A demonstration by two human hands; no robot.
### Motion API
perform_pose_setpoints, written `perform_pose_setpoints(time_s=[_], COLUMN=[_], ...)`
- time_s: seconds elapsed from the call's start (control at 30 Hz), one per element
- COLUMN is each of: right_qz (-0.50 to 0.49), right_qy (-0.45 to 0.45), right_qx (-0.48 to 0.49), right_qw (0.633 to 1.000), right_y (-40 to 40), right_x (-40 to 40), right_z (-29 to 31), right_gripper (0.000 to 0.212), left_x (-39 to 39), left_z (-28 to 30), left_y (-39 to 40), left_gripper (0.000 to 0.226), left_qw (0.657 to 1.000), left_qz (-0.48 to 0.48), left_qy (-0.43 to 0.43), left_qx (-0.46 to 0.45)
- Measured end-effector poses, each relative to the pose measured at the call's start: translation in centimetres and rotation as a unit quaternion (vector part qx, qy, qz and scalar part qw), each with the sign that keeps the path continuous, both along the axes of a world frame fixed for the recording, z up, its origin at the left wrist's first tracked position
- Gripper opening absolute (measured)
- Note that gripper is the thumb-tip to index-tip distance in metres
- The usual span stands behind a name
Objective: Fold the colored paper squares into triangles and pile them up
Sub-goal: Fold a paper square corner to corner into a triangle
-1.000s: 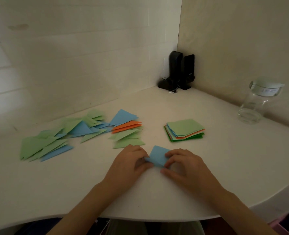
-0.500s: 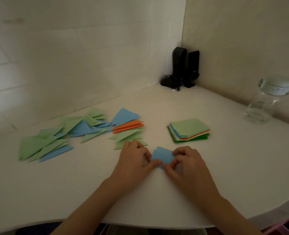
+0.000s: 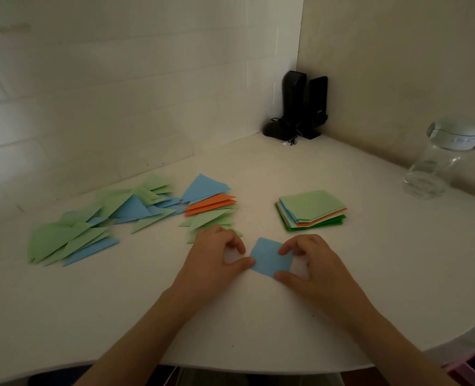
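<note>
Both hands now sit wider apart at lower centre, the left hand [image 3: 217, 253] and right hand [image 3: 310, 259] each pinching a side of the small blue paper square [image 3: 271, 257] on the white table [image 3: 370, 274]. Light and floppy, it likely handles best by opposite corners.

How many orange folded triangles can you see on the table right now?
2, both in the folded pile left of the square stack: upper orange triangle and lower orange triangle, overlapping beneath the blue triangle. More may be hidden under other sheets.
</note>
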State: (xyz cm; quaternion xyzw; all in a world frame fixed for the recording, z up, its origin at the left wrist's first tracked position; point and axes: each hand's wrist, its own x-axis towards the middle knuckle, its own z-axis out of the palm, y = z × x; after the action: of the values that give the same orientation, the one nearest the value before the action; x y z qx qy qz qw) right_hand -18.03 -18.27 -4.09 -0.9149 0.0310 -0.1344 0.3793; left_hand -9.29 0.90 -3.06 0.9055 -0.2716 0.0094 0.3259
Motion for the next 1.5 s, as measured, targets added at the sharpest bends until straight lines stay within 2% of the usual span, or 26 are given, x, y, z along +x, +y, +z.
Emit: perform_pose_setpoints(time_s=[0.17,0.27,0.33,0.43,0.53,0.63,0.7,0.83,0.97,1.07,1.2,1.33,1.43,1.5], right_qz=[0.037,0.051,0.058,0.069,0.056,0.039,0.052,0.078,0.051,0.031,0.019,-0.014,-0.035,-0.035], right_qy=[0.069,0.112,0.122,0.083,0.022,-0.075,-0.085,-0.067,-0.038,0.000,0.026,0.064,0.057,0.057], right_qx=[0.045,0.093,0.074,-0.022,-0.106,-0.124,-0.125,-0.130,-0.138,-0.098,-0.080,-0.115,-0.144,-0.154], right_qw=[0.996,0.988,0.988,0.994,0.993,0.989,0.987,0.986,0.988,0.995,0.996,0.991,0.987,0.986], right_y=[-1.7,-2.8,-2.8,-1.9,-1.0,-0.5,0.3,0.9,0.8,1.0,1.3,1.8,2.3,2.3], right_x=[-0.1,0.6,1.0,1.5,1.5,1.0,0.3,-0.2,0.2,0.1,0.5,1.0,1.2,1.3], right_z=[1.6,2.7,3.0,2.4,2.3,1.8,1.9,2.1,1.3,1.2,1.7,1.9,1.6,1.4], right_gripper=[0.045,0.046,0.050,0.052,0.036,0.025,0.017,0.009,0.014,0.015,0.012,0.024,0.030,0.032], left_x=[-0.6,-1.0,-1.4,-2.0,-2.6,-3.6,-3.8,-3.0,-2.2,-1.7,-1.9,-2.0,-1.8,-1.6], left_z=[0.1,-0.2,-0.5,-0.3,0.2,0.4,0.2,-0.6,-1.1,-1.1,-0.9,-1.5,-1.8,-1.7], left_y=[-0.3,-0.6,-0.7,-0.8,-0.8,-0.7,-0.7,-0.3,0.6,1.3,1.5,0.8,0.1,-0.3], left_gripper=[0.016,0.027,0.036,0.037,0.031,0.033,0.035,0.019,0.008,0.009,0.016,0.020,0.037,0.036], left_qw=[0.999,0.994,0.989,0.985,0.974,0.971,0.970,0.978,0.980,0.986,0.996,0.994,0.988,0.987], left_qz=[-0.035,-0.094,-0.112,-0.115,-0.126,-0.100,-0.083,-0.089,-0.070,-0.038,0.030,0.067,0.081,0.082], left_qy=[-0.013,-0.045,-0.093,-0.128,-0.170,-0.196,-0.208,-0.184,-0.186,-0.165,-0.065,-0.086,-0.128,-0.129], left_qx=[-0.009,-0.011,0.007,0.027,0.077,0.097,0.094,0.051,0.021,-0.002,-0.050,-0.015,0.022,0.052])
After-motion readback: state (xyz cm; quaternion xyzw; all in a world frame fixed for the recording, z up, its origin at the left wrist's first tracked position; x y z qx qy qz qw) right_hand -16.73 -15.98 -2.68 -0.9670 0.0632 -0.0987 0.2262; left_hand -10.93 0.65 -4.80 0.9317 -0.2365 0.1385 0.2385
